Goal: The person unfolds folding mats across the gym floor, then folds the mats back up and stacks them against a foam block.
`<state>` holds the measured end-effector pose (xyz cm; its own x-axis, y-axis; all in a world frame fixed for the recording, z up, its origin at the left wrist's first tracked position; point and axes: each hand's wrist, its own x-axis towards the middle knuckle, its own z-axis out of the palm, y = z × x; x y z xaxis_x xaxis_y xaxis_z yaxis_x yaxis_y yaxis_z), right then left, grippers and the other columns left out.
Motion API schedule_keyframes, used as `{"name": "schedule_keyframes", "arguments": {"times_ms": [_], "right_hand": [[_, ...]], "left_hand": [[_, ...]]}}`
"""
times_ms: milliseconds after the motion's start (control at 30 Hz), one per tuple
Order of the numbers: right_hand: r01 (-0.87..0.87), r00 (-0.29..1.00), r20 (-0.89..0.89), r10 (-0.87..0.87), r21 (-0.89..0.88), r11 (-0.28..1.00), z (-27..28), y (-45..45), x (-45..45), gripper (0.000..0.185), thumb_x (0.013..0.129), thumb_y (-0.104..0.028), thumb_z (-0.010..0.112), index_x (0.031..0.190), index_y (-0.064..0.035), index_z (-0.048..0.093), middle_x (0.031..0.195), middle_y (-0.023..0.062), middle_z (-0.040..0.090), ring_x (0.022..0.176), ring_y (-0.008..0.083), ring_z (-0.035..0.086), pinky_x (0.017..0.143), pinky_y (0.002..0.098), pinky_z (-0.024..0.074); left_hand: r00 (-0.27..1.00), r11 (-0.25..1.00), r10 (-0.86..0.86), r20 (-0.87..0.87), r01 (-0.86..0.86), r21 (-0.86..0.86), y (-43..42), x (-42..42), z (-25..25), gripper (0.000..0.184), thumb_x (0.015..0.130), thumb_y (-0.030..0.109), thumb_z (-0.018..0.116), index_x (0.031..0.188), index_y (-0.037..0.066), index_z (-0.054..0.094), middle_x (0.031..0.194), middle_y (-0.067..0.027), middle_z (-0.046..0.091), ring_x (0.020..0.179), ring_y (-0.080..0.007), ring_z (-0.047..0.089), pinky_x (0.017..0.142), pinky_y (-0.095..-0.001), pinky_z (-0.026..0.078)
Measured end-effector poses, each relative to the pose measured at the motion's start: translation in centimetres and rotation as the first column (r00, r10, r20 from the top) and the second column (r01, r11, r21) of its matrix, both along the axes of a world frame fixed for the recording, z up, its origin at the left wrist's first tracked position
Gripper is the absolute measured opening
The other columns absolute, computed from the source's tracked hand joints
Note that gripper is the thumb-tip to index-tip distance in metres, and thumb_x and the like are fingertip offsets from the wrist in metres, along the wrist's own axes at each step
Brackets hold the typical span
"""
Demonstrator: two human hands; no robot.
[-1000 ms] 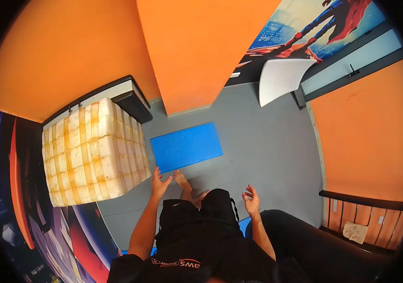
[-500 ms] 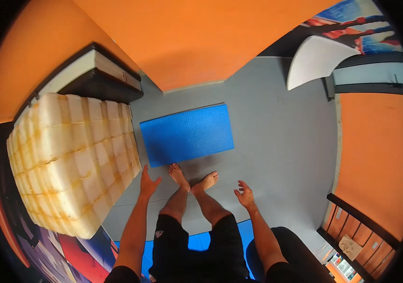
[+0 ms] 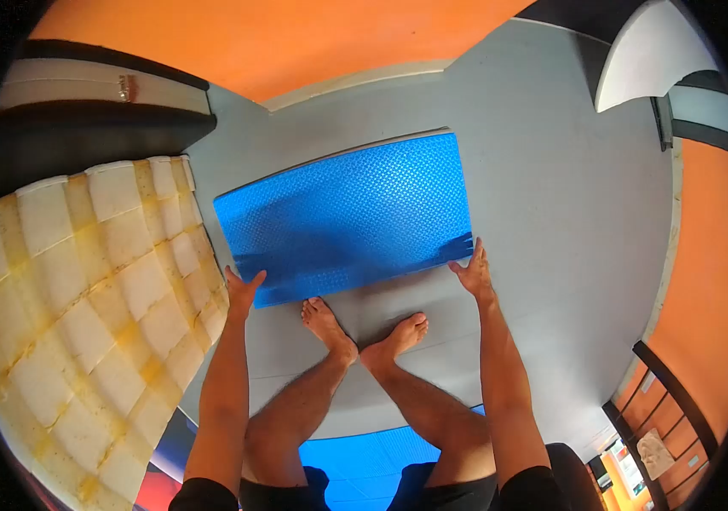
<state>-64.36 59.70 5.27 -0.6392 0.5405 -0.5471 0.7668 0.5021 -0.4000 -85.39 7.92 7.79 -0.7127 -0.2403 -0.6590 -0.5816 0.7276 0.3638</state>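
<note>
A thick blue mat with a textured top lies on the grey floor in front of my bare feet, slightly turned. At its near left corner is my left hand, thumb and fingers spread apart. My right hand is at the near right corner, also spread, its thumb close to the front edge. Whether either hand touches the mat, I cannot tell. Shadows of the hands fall across the blue surface.
To the left stands a large block of cream and yellow checked padding. An orange wall rises beyond the mat. At upper right is a white curved panel, and a slatted wooden piece stands at lower right.
Both hands have moved forward and down from beside my legs to the mat's near corners. My view has come lower and closer, with my knees more bent.
</note>
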Motion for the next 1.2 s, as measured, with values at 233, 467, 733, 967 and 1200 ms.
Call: {"name": "schedule_keyframes", "arguments": {"times_ms": [233,467,733,967,1200], "right_hand": [[0.325,0.945,0.007,-0.327,-0.136,0.936,-0.8,-0.1,-2.8,0.092,0.071,-0.022,0.089,0.144,0.0049,0.04,0.131,0.0184,0.06,0.119,0.0294,0.058,0.104,0.0399,0.0452],[0.432,0.894,0.125,-0.431,-0.501,0.75,3.9,2.7,1.5,0.064,0.068,-0.023,0.092,0.121,-0.0004,0.065,0.106,0.0088,0.072,0.095,0.019,0.065,0.089,0.0352,0.0512],[0.561,0.782,-0.097,-0.615,-0.321,0.763,20.3,-5.6,10.7,0.054,0.073,-0.009,0.083,0.123,-0.0043,0.063,0.11,0.0153,0.072,0.101,0.0276,0.068,0.088,0.0404,0.0518],[0.651,0.549,-0.086,-0.831,-0.58,0.49,36.2,-7.5,18.7,0.053,0.078,0.011,0.068,0.129,-0.0032,0.062,0.117,0.0073,0.068,0.105,0.0185,0.063,0.095,0.0352,0.0492],[0.67,0.564,-0.148,-0.813,-0.494,0.555,51.1,-10.6,17.7,0.052,0.08,0.0,0.077,0.129,-0.0025,0.061,0.114,0.0097,0.07,0.104,0.0204,0.065,0.094,0.0357,0.0503]], "left_hand": [[0.917,0.924,0.322,0.236,-0.359,0.131,0.9,-0.9,0.7,0.101,0.072,0.033,0.091,0.145,-0.008,0.035,0.14,-0.023,0.051,0.131,-0.0319,0.049,0.109,-0.0428,0.039],[0.985,0.899,0.159,0.066,-0.172,0.402,-2.2,0.1,2.8,0.065,0.082,0.013,0.082,0.138,0.003,0.051,0.126,-0.0119,0.064,0.114,-0.0278,0.06,0.103,-0.0388,0.045],[0.981,0.946,-0.023,-0.195,0.084,0.313,4.7,2.4,21.3,0.055,0.083,0.008,0.079,0.132,0.003,0.053,0.121,-0.0124,0.067,0.111,-0.0259,0.063,0.1,-0.037,0.047],[0.898,0.922,-0.298,-0.324,0.358,0.144,5.9,1.9,40.2,0.058,0.081,0.016,0.08,0.131,0.004,0.053,0.11,-0.02,0.07,0.102,-0.0391,0.067,0.088,-0.0438,0.052],[0.846,0.895,-0.376,-0.379,0.437,0.086,6.0,-0.1,51.4,0.059,0.08,0.017,0.08,0.132,0.005,0.055,0.108,-0.0217,0.071,0.102,-0.0401,0.068,0.088,-0.0447,0.052]]}}
